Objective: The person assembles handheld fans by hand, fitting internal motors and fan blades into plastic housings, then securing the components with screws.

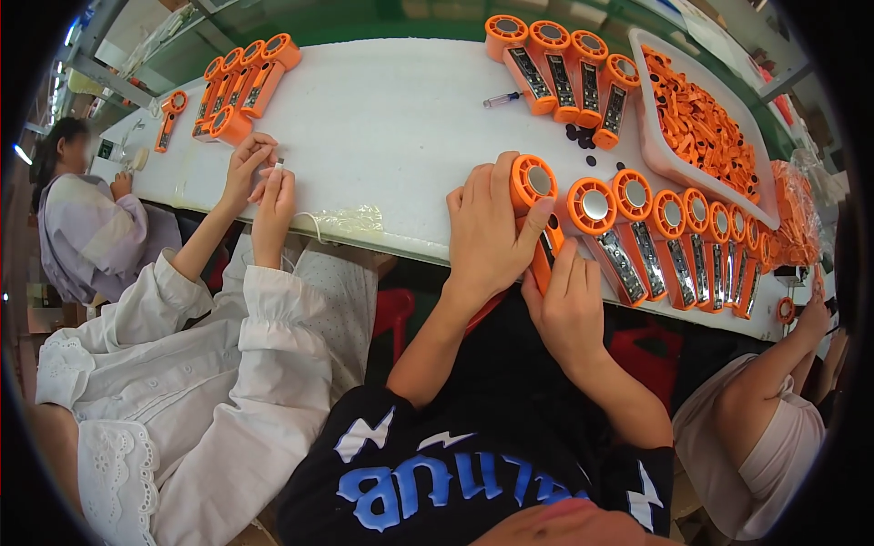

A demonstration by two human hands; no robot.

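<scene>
Orange fan (532, 184) is held by both your hands (490, 226) (571, 302), left of the white bin (670, 166); fans (680, 266) before it have silver discs (593, 206) seated, boards (620, 267) uncovered, so apparently unfinished

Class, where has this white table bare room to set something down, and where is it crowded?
The widest bare patch of white table lies between the left orange devices and the screwdriver, beyond the left hand. Crowded: the right, with device rows, black discs and parts bin.
</scene>
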